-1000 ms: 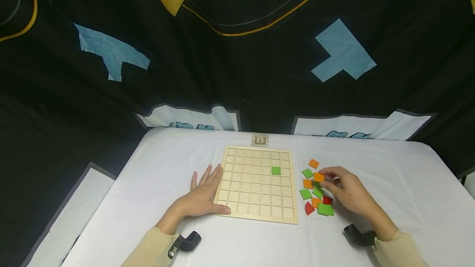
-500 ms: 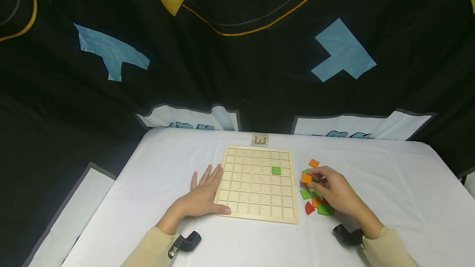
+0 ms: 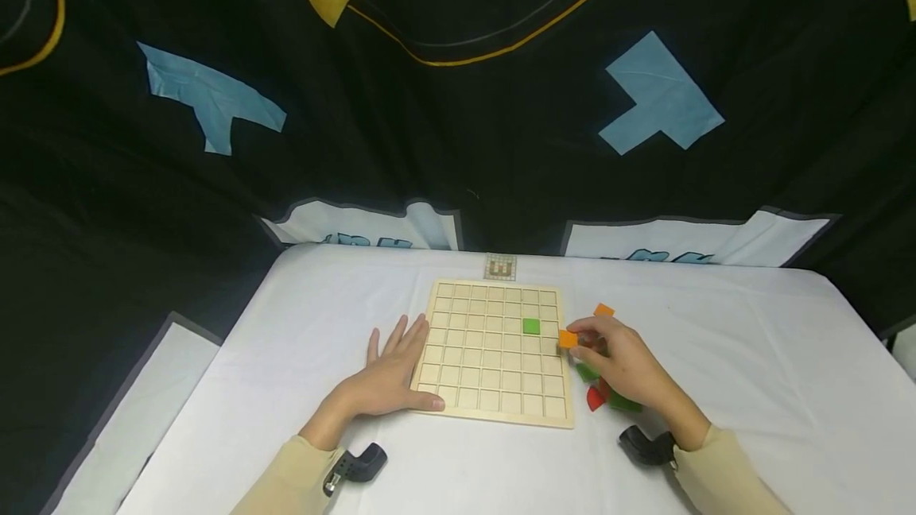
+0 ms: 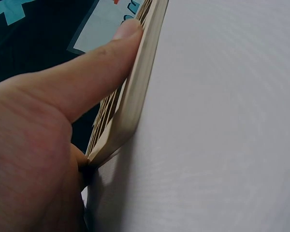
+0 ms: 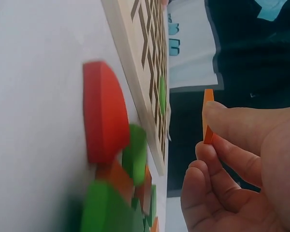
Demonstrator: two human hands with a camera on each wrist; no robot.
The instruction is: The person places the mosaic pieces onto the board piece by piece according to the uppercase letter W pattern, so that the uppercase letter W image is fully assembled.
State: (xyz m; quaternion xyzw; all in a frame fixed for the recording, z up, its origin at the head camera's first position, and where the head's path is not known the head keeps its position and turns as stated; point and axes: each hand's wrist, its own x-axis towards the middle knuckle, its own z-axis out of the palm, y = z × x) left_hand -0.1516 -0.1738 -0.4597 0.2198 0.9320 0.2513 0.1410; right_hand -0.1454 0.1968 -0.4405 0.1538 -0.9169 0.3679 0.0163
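Observation:
A pale wooden grid board [image 3: 482,358] lies flat on the white table, with one green square tile [image 3: 531,326] set in a cell toward its upper right. My left hand [image 3: 386,376] rests on the board's left side with fingers spread; the left wrist view has its thumb [image 4: 99,67] lying along the near rim. Between thumb and fingertips, my right hand [image 3: 619,356] pinches an orange square tile [image 5: 208,116], raised above the board's right edge. Below that hand is a loose pile of tiles, partly covered by it, including a red quarter-round piece [image 3: 595,398].
Another orange tile [image 3: 604,310] lies beyond the right hand. A small card with a grid pattern [image 3: 500,267] sits behind the board at the table's far edge. A dark printed curtain [image 3: 458,141] hangs behind the table.
My right hand has lifted the orange tile off the pile and carried it left to the board's right edge. My left hand has stayed in place on the board.

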